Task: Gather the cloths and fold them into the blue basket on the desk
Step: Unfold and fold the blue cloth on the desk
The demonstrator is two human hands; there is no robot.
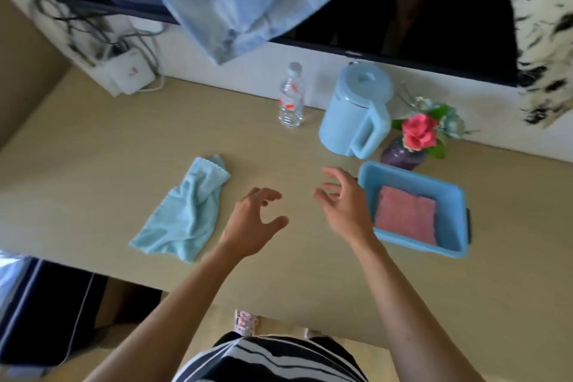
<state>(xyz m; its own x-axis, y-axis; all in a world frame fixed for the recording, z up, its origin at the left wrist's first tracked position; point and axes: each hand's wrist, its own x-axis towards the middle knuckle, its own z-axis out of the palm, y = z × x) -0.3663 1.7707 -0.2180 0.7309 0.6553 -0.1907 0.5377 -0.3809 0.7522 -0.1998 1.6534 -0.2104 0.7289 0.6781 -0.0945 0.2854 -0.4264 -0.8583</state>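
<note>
A crumpled light-blue cloth (186, 211) lies on the desk (108, 149) to the left. The blue basket (455, 195) sits on the right side of the desk with a folded pink cloth (406, 214) flat inside it. My left hand (254, 223) hovers over the middle of the desk, just right of the light-blue cloth, fingers apart and holding nothing. My right hand (344, 198) is beside the basket's left rim, fingers spread and empty.
A clear water bottle (291, 99), a light-blue kettle (356, 112) and a purple vase with a pink flower (415, 139) stand along the back of the desk. A dark screen (434, 9) hangs above. A white box with cables (127, 74) sits at back left.
</note>
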